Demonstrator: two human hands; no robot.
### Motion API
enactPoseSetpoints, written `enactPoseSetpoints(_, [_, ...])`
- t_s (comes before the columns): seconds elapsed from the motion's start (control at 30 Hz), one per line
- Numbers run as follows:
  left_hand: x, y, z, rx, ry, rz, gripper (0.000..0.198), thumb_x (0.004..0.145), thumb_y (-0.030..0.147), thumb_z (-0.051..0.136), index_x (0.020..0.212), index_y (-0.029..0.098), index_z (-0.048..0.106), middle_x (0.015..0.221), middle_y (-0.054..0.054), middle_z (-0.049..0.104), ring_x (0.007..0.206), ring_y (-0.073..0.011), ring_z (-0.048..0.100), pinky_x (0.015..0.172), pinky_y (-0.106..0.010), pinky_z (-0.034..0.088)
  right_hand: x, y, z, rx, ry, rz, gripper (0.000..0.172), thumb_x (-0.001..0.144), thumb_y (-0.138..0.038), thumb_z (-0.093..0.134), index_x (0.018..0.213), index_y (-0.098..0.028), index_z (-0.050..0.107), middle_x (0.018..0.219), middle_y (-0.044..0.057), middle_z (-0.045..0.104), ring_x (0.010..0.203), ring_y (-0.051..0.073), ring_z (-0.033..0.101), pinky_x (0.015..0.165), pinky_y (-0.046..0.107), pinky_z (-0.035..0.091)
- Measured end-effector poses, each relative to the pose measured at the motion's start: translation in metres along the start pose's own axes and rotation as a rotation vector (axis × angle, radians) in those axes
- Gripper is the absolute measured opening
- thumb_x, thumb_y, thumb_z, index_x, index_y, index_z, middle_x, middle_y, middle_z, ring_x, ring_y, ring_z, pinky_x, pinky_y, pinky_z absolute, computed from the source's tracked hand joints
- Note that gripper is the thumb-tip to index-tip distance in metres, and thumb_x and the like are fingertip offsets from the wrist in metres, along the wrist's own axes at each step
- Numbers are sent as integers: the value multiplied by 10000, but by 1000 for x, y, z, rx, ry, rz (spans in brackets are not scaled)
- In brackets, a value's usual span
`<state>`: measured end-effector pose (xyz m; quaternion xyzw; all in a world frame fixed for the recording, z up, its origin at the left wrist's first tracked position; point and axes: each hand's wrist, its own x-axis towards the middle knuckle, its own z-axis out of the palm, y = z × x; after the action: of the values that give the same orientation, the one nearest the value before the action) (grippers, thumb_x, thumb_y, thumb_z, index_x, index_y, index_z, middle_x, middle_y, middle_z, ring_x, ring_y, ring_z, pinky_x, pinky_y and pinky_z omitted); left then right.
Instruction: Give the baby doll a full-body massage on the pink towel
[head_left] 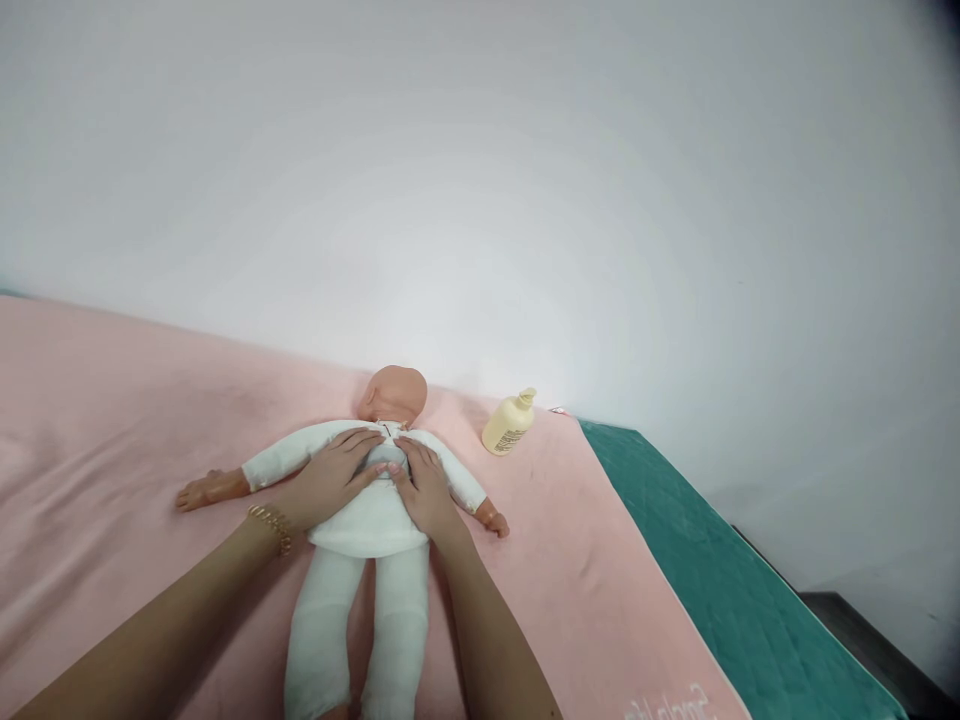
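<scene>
While a pale wall (480,200) fills the upper view, the action is down on the pink sheet (150,400), creased at the left, with green quilted bedding (675,520) along its right edge. And there lies the white-clad doll (367,525) on that sheet, arms flung wide, apparently face down, head toward the wall. Left hand (334,480) and right hand (424,490) both rest open on its upper torso, palms down, gripping nothing, thumbs nearly meeting! Good form here likely means light, even pressure, both palms matched, so the doll doesn't skew. A pump bottle (508,425) sits near the wall, apart from both hands; a gold bracelet (274,525) circles the left wrist.
</scene>
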<state>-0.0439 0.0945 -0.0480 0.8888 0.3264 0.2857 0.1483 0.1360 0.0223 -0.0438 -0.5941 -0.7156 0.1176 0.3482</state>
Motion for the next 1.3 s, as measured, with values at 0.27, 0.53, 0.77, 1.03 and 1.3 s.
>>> enactPoseSetpoints(0.27, [0,6,-7,-71,-12,4,570,952,558,384,1295,142,569,1374,-153,584,1289,-298,511,1111,-503,390,-3,-2,-3,87,56,-16,427,1008,-416,423,1353,-191,536,1423,105,550,1344,224,456,1161,432,327])
enactPoseSetpoints(0.53, [-4,27,-48,-181,-54,-110,458,930,530,417,1076,209,709,1262,-95,640,1177,-289,566,967,-428,496,-10,-22,-36,155,237,87,248,972,-288,479,990,-193,708,1020,85,690,1049,223,596,958,386,465])
enactPoseSetpoints(0.77, [-20,67,-90,-203,-520,178,262,947,391,513,974,269,743,1038,-1,721,970,-206,655,907,-306,480,-34,-73,-85,32,-292,54,234,969,-299,537,867,-274,746,938,0,691,896,176,636,814,310,477])
enactPoseSetpoints(1.03, [-25,73,-86,-215,-582,60,237,866,364,580,972,255,762,1038,-21,735,977,-260,664,868,-324,506,-42,-70,-74,3,-436,-27,201,919,-203,607,829,-269,774,911,4,687,861,172,658,655,276,475])
enactPoseSetpoints(1.3, [-19,58,-74,-301,-634,39,232,806,323,644,997,286,769,1087,17,729,1017,-231,663,912,-305,503,-39,-59,-55,-9,-297,18,320,896,-194,602,606,-253,723,780,-2,681,623,134,627,539,280,452])
